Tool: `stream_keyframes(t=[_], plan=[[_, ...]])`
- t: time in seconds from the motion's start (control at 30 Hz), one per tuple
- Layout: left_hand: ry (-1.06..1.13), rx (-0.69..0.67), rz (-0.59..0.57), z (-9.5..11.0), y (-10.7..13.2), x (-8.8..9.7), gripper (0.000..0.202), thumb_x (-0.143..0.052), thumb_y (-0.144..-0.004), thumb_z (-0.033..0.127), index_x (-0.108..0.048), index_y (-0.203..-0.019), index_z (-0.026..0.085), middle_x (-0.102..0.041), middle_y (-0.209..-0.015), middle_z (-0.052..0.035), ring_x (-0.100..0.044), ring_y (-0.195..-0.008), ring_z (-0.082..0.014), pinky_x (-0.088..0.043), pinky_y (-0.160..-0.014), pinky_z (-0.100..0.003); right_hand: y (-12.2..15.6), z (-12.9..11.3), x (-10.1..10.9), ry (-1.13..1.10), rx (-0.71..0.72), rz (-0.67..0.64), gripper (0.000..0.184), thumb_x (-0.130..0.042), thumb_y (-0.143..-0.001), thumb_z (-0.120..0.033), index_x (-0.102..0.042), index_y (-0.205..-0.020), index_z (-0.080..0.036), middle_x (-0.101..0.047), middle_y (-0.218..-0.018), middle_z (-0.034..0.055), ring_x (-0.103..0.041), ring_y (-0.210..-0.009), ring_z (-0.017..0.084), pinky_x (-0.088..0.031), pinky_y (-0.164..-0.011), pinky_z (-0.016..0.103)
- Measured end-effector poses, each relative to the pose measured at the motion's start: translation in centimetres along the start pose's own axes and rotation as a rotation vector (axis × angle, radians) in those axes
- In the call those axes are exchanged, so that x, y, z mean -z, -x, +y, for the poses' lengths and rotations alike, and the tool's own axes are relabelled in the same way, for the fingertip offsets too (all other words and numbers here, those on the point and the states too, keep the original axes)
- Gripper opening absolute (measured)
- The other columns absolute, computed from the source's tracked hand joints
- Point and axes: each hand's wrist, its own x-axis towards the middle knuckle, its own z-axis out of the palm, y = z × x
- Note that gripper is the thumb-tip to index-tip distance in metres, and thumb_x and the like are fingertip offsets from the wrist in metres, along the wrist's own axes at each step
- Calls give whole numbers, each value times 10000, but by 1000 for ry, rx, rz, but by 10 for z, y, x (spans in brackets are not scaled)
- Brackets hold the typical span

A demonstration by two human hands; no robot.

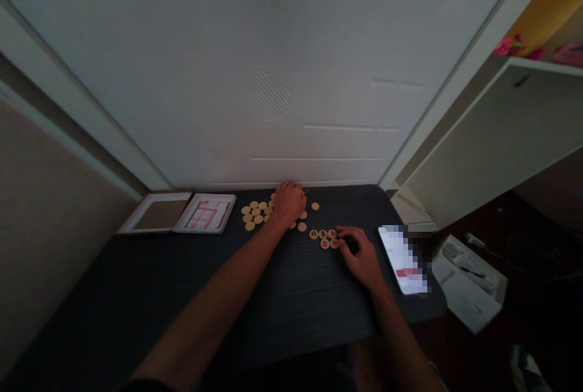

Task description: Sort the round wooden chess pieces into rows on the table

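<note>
Several round wooden game pieces lie face down on a dark table, near its far edge. My left hand rests curled over the right side of that pile, its fingers hidden. A small cluster of face-up pieces with red marks sits to the right. My right hand lies beside that cluster, fingertips touching the nearest pieces, fingers bent.
An open box and its lid with a red grid lie at the table's far left. A lit phone lies at the right edge. White wall panels rise behind. Papers lie on the floor to the right.
</note>
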Motion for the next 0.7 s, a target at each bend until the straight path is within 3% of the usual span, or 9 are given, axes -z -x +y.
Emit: stream_keyframes(t=[0.13, 0.4, 0.57, 0.7], plan=[[-12, 74, -30, -8, -6, 1, 311, -480, -938, 300, -752, -1013, 171, -746, -1027, -158, -673, -1018, -319, -474, -908, -427, 1, 0, 0, -1, -9, -3, 98, -642, -885, -262, -682, -974, -263, -723, -1129, 74, -655, -1081, 269, -512, -956, 452], [34, 125, -20, 5, -11, 4, 222, -574, -879, 264, -748, -973, 163, -754, -951, -165, -695, -964, -329, -477, -897, -457, 0, 0, 0, 13, -11, 1, 99, -620, -895, -261, -680, -974, -266, -725, -1130, 73, -660, -1076, 268, -520, -935, 440], [118, 31, 21, 5, -9, 16, 282, -592, -881, 226, -701, -1137, 180, -711, -1126, -136, -651, -1073, -294, -475, -959, -420, 0, 3, -1, 10, -24, -5, 92, -629, -896, -290, -678, -970, -264, -722, -1137, 82, -666, -1063, 273, -529, -928, 449], [205, -135, -16, 9, -10, 26, 262, -621, -870, 206, -712, -1115, 184, -710, -1082, -76, -660, -1031, -224, -508, -935, -316, 2, 5, -2, 15, -26, -1, 96, -635, -897, -303, -677, -975, -266, -716, -1148, 82, -663, -1064, 273, -520, -940, 455]])
